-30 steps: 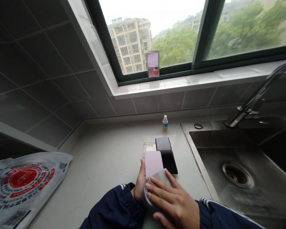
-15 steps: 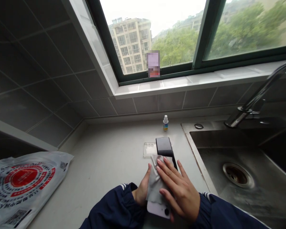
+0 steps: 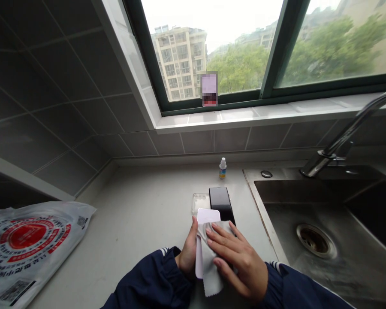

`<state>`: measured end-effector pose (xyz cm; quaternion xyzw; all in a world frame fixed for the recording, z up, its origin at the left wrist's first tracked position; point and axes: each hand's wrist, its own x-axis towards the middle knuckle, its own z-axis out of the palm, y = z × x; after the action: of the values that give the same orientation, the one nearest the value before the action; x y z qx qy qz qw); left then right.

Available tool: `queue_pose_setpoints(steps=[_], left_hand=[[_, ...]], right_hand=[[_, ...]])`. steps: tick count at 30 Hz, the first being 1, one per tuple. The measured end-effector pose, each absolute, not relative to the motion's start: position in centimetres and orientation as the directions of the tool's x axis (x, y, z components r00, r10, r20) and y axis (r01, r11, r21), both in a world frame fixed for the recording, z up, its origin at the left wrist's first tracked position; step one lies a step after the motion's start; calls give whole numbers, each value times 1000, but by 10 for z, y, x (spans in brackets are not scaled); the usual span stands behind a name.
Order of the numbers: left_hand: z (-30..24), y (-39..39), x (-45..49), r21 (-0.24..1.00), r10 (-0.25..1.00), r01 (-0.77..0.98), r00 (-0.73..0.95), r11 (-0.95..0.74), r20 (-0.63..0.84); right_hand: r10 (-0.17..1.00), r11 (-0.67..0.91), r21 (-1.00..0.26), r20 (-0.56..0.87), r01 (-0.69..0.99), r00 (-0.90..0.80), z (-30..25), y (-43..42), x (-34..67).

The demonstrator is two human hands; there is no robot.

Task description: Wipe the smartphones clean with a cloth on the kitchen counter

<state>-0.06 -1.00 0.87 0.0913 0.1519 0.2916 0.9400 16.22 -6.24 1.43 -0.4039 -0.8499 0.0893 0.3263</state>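
My left hand (image 3: 188, 251) grips a lilac smartphone (image 3: 207, 216) by its edge, holding it tilted over the counter. My right hand (image 3: 239, 264) lies with spread fingers on a grey microfiber cloth (image 3: 210, 268), pressing it against the phone's face. The cloth covers most of the phone and hangs below it. Just beyond my hands, a black smartphone (image 3: 221, 202) lies flat, touching a clear phone case (image 3: 200, 202) at its left.
A small dropper bottle (image 3: 223, 168) stands against the tiled wall. A steel sink (image 3: 309, 219) with a chrome faucet (image 3: 333, 156) lies to the right, and a printed plastic bag (image 3: 28, 246) lies on the counter at left. A window is behind.
The lilac phone has risen up the view and now shows more at its top. The cloth has slid down it, and my right hand has moved slightly lower and to the right.
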Motion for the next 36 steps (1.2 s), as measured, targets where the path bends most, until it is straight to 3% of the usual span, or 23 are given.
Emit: queue_pose_setpoints(steps=[5,11,17,22,25,31,36], left_hand=[[13,-9,-3,239,560,-509,779,827,-280],[8,-6,-5,96,443,-442,808,892,-388],[6,-6,-6,117,438,-434,784,893,-439],[8,-7,-7,60,423,-433,828,899,-368],[8,-9,-6,52,483,-492,820,869,-306],[6,-14,-2,249,616,-576,776,778,-131],[3,-17,-10,414,430,-378,902,828,-36]], right_hand=[[683,726,-423,531,543,-501,22,-68,159],[592,805,-375,560,459,-580,24,-74,153],[590,805,-357,563,474,-579,25,-74,152],[632,768,-357,552,531,-543,28,-73,152],[659,734,-349,574,582,-487,28,-71,153],[705,659,-272,549,701,-449,25,-64,161],[733,610,-219,522,762,-437,20,-61,165]])
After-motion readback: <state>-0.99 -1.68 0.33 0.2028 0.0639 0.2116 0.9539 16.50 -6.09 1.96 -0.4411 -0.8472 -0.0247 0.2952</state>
